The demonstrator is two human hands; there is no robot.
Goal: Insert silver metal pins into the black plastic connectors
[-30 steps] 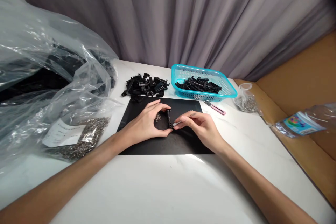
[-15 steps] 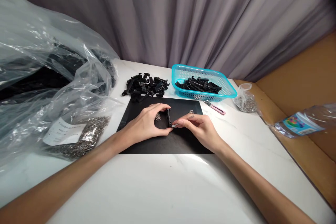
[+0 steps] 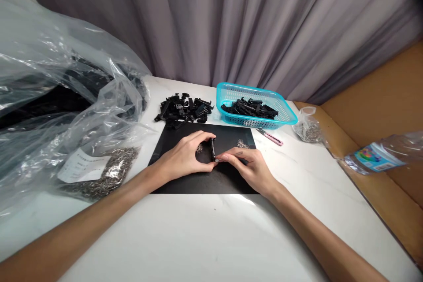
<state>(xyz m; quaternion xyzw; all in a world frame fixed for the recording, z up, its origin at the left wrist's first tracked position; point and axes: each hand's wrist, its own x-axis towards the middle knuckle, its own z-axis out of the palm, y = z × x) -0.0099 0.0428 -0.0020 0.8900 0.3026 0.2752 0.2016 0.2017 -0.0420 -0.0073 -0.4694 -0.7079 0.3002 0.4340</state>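
Over a black mat (image 3: 185, 183), my left hand (image 3: 185, 154) grips a narrow black plastic part (image 3: 213, 149) by its two ends, between thumb and fingers. My right hand (image 3: 253, 163) pinches a slim silver tool (image 3: 238, 154), which looks like tweezers; most of it is covered by the fingers. Its tip meets the lower end of the plastic part, and what lies at the tip is too small to make out. Small metal pieces (image 3: 199, 148) lie behind the left hand, and another little heap of metal pieces (image 3: 243, 144) is beyond the right hand.
Black plastic parts are piled (image 3: 183, 110) behind the mat. A blue basket (image 3: 287, 116) holds more. Beside it lie a pink-handled cutter (image 3: 271, 137) and a bag of metal bits (image 3: 310, 132). Left: a labelled bag (image 3: 115, 167) and large clear plastic (image 3: 112, 88). Right: a bottle (image 3: 373, 156).
My right hand has shifted slightly left and down, uncovering more of the far metal heap. The tool's tip stays at the lower end of the plastic part. My left hand keeps its hold.
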